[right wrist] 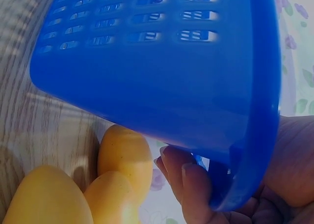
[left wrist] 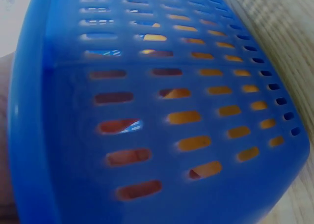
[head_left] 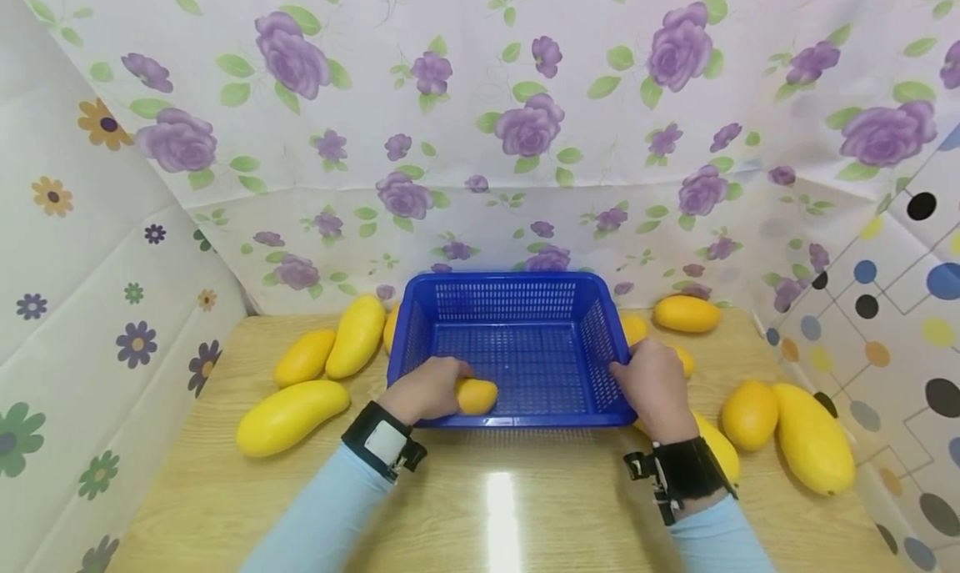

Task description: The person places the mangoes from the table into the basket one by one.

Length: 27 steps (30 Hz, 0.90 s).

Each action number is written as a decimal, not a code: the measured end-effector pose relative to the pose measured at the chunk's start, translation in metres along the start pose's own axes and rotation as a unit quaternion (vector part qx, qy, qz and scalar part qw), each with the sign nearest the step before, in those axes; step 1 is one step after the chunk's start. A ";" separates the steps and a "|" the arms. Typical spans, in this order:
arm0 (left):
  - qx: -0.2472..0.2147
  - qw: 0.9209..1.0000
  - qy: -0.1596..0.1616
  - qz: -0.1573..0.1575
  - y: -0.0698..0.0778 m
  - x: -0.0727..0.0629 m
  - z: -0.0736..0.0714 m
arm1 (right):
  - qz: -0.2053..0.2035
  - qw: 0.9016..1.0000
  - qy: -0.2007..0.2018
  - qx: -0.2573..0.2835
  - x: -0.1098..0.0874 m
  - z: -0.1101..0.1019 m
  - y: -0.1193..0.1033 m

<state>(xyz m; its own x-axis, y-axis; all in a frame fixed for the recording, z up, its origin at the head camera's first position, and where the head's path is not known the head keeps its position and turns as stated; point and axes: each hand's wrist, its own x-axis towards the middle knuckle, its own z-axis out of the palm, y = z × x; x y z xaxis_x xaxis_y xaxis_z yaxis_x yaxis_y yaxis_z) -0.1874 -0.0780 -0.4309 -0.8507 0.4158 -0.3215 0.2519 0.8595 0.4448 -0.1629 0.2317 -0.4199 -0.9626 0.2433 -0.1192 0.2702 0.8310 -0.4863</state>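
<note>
A blue slotted plastic basket (head_left: 517, 278) stands at the middle of the table, by the back wall. My left hand (head_left: 432, 388) reaches over its near left corner and holds a small orange-yellow mango (head_left: 477, 396) low inside. Through the slots of the basket wall (left wrist: 68, 160), the left wrist view shows bits of orange fruit and fingers. My right hand (head_left: 657, 385) grips the basket's right rim. In the right wrist view its fingers (right wrist: 196, 192) curl under that rim, close to several yellow fruits (right wrist: 125, 160).
Left of the basket lie long yellow mangoes (head_left: 292, 417) and a rounder one (head_left: 303, 357). To the right are an orange mango (head_left: 750, 414), a long yellow one (head_left: 813, 439) and another at the back (head_left: 686, 314). Flowered sheeting (head_left: 480, 139) walls the wooden table (head_left: 570, 506).
</note>
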 end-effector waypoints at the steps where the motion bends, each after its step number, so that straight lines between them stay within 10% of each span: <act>1: 0.001 1.000 0.000 0.001 0.000 0.000 0.000 | 0.000 1.000 -0.001 0.002 0.000 0.000 0.000; 15: -0.029 0.999 0.016 -0.008 -0.005 -0.009 -0.003 | 0.000 1.000 -0.001 0.007 0.002 0.002 0.002; 21: -0.036 0.991 0.124 0.031 -0.008 -0.031 -0.016 | -0.002 1.000 0.002 0.005 0.001 0.003 0.002; 27: -0.033 0.964 0.255 0.066 -0.027 -0.063 -0.040 | -0.005 1.000 0.010 0.002 0.002 0.003 0.002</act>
<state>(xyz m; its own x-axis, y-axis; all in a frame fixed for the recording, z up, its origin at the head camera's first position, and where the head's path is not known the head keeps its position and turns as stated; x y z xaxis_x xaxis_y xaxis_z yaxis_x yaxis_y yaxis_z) -0.1593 -0.1393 -0.3896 -0.9339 0.3045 0.1872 0.3573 0.7819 0.5108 -0.1639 0.2323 -0.4233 -0.9649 0.2440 -0.0973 0.2598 0.8318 -0.4905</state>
